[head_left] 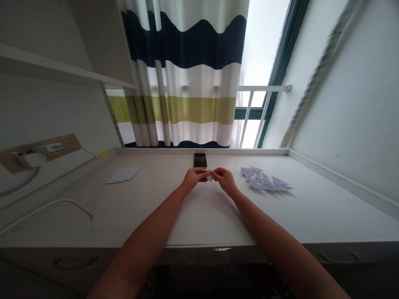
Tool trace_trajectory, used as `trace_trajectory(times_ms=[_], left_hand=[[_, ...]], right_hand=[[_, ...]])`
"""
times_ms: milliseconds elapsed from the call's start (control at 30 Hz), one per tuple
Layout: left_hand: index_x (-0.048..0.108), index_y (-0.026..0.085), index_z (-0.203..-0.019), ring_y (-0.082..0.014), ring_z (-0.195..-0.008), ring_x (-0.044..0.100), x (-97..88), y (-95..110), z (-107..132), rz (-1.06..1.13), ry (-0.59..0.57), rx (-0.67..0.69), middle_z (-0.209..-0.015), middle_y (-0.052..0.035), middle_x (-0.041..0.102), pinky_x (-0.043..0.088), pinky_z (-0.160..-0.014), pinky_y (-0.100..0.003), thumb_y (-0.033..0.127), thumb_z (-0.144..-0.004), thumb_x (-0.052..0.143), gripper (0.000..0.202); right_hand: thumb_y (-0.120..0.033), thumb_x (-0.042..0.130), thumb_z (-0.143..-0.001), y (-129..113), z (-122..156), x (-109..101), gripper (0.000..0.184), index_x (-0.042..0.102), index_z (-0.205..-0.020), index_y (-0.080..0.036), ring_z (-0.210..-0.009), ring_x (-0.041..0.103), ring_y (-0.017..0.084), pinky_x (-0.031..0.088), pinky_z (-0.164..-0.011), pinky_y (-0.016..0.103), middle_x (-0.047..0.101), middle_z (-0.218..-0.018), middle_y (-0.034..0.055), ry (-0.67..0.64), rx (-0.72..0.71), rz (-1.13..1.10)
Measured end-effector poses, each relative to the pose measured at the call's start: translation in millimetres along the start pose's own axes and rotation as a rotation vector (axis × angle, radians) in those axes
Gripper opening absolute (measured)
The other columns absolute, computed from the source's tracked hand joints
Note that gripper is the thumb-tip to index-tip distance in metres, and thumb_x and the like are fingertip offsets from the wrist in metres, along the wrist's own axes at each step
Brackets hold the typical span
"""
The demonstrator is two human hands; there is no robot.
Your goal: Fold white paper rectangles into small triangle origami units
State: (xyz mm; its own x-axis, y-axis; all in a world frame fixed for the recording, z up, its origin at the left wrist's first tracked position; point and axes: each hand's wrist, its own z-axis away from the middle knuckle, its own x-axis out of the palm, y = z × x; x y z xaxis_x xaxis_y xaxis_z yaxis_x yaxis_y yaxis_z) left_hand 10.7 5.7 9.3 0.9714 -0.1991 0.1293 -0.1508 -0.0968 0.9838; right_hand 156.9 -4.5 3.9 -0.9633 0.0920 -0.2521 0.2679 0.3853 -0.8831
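Observation:
A small folded piece of white paper (pixel 210 176) is pinched between both hands above the middle of the desk. My left hand (pixel 193 179) grips its left side, thumb and fingers closed together. On its right side my right hand (pixel 225 179) holds it between closed fingertips. The fingers cover much of the paper, so its exact folds cannot be made out. To the right lies a pile of several folded white paper pieces (pixel 264 180) with pointed corners. Flat sheets of white paper (pixel 123 175) rest in a small stack on the left.
A dark-screened phone (pixel 200 160) lies just beyond my hands. A white cable (pixel 100 178) runs from the wall socket (pixel 46 151) across the left of the desk (pixel 149 224). Behind the desk hang striped curtains (pixel 187 83) beside a window with a white rail (pixel 262 88).

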Motion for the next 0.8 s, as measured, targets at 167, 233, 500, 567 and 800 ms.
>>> trace_trajectory(times_ms=[167,233,500,567,800], left_hand=[[0.066,0.01,-0.075,-0.0142,-0.062,0.06,0.3,-2.0,-0.1,0.031,-0.016,-0.001,-0.068,-0.0053,0.066,0.05,-0.068,-0.032,0.03,-0.051,0.075,0.033],[0.066,0.009,-0.075,-0.0145,-0.063,0.061,0.2,-2.7,0.2,0.058,-0.04,-0.003,-0.068,-0.0064,0.066,0.05,-0.068,-0.032,0.033,-0.055,0.072,0.032],[0.064,0.01,-0.082,-0.015,-0.068,0.061,-2.0,-2.2,1.1,0.027,-0.119,0.008,-0.074,-0.0076,0.066,0.049,-0.068,-0.031,0.037,-0.061,0.068,0.034],[0.064,0.01,-0.082,-0.0151,-0.067,0.061,-1.4,-2.4,1.5,0.0,-0.111,0.013,-0.074,-0.0076,0.066,0.048,-0.068,-0.031,0.035,-0.058,0.07,0.035],[0.062,0.008,-0.077,-0.014,-0.061,0.06,1.5,-2.2,1.1,-0.031,-0.036,0.032,-0.068,-0.0063,0.065,0.049,-0.067,-0.033,0.03,-0.048,0.076,0.039]], right_hand=[[-0.044,0.06,-0.064,2.4,-1.3,0.7,0.027,0.059,-0.063,-0.017,-0.049,0.049,0.012,0.04,-0.05,0.026,0.055,-0.052,0.0,0.014,0.003,-0.004],[-0.044,0.06,-0.064,4.0,-2.1,0.9,0.027,0.058,-0.062,-0.017,-0.048,0.049,0.012,0.04,-0.05,0.026,0.055,-0.051,-0.0003,0.019,0.01,-0.029],[-0.045,0.059,-0.064,3.4,-1.8,-0.3,0.028,0.059,-0.064,-0.017,-0.05,0.05,0.012,0.041,-0.051,0.026,0.057,-0.053,0.0003,0.016,0.027,-0.074],[-0.044,0.06,-0.064,3.7,-1.8,0.1,0.027,0.059,-0.064,-0.017,-0.05,0.05,0.012,0.041,-0.051,0.026,0.056,-0.053,0.0003,0.016,0.025,-0.07],[-0.043,0.062,-0.063,3.3,-2.0,1.7,0.027,0.059,-0.062,-0.016,-0.048,0.049,0.011,0.04,-0.05,0.026,0.056,-0.051,-0.0003,0.01,0.04,-0.087]])
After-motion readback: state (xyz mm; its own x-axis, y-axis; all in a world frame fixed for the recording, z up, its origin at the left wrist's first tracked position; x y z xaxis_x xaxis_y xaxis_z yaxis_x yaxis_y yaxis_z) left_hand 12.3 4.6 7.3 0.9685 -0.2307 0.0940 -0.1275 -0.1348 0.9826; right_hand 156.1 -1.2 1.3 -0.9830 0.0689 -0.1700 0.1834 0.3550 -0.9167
